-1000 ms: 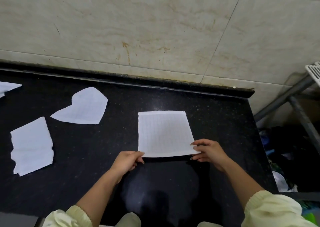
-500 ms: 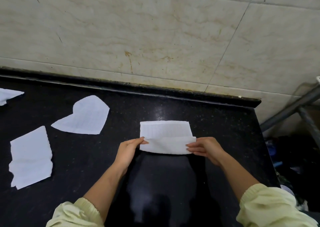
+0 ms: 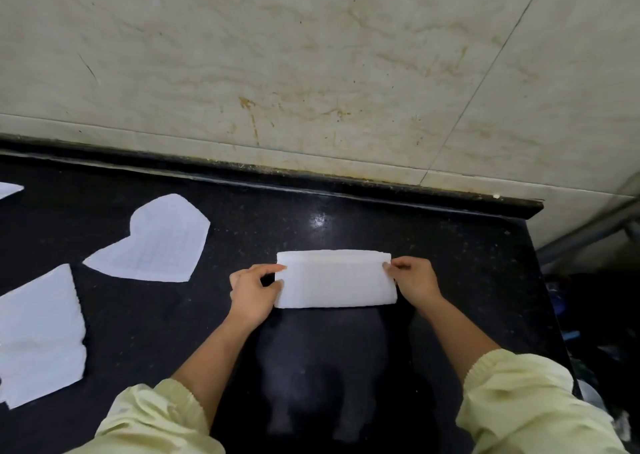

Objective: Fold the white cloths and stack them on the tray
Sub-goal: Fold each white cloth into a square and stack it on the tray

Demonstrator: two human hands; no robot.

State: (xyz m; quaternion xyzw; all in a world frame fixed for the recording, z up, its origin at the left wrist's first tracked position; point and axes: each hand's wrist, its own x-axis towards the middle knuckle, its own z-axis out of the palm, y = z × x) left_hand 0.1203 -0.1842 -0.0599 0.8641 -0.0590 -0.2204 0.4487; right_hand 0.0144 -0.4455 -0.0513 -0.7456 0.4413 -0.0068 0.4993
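Observation:
A white cloth (image 3: 335, 280) lies folded in half on the black counter (image 3: 450, 263), its top layer nearly reaching the far edge. My left hand (image 3: 254, 291) pinches its far-left corner. My right hand (image 3: 414, 278) pinches its far-right corner. Three more white cloths lie to the left: a heart-shaped one (image 3: 156, 242), a rumpled rectangular one (image 3: 38, 332), and a corner of one (image 3: 8, 188) at the frame's left edge. No tray is in view.
A tiled wall (image 3: 311, 72) rises behind the counter's raised back lip. The counter ends at the right (image 3: 540, 297), where metal bars (image 3: 588, 232) and dark clutter sit below.
Both hands lifted the cloth's near edge and carried it away from me over the far half, so the flat cloth is now folded in two. The camera tilted slightly upward.

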